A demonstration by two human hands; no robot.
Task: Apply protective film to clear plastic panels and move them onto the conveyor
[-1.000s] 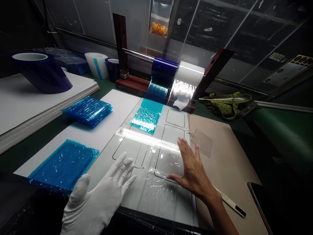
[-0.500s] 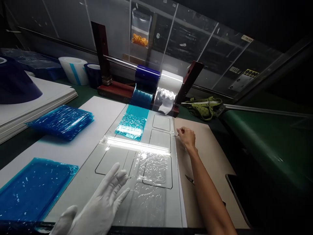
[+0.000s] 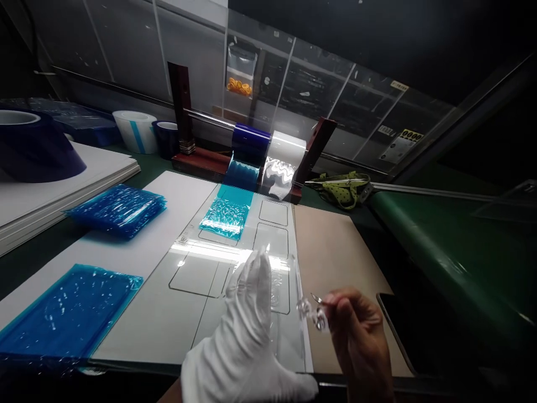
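Note:
My left hand (image 3: 247,324), in a white glove, is stretched out flat over the glass-like sheet (image 3: 155,319), thumb apart from the fingers. Partly hidden under it lies a piece of clear film (image 3: 279,288) on a black-outlined rectangle; whether the glove presses on it I cannot tell. Bare and closed, my right hand (image 3: 356,324) is above the brown board (image 3: 325,246). From its fingers stick out the pointed metal tip of a slim tool (image 3: 316,299) and a crumpled scrap of clear film (image 3: 312,315). The tool's handle is hidden in the hand.
Behind the sheet, a wooden stand (image 3: 201,161) carries a blue film roll (image 3: 251,137) and a clear film roll (image 3: 289,148). A teal strip (image 3: 226,212) lies on the sheet. Blue film stacks (image 3: 67,308) are left. A phone-like dark slab (image 3: 403,330) and green pouch (image 3: 344,190) are right.
My right hand has come back towards me, and the slim tool that lay on the brown board is now in it. My left hand has moved right, over the clear film.

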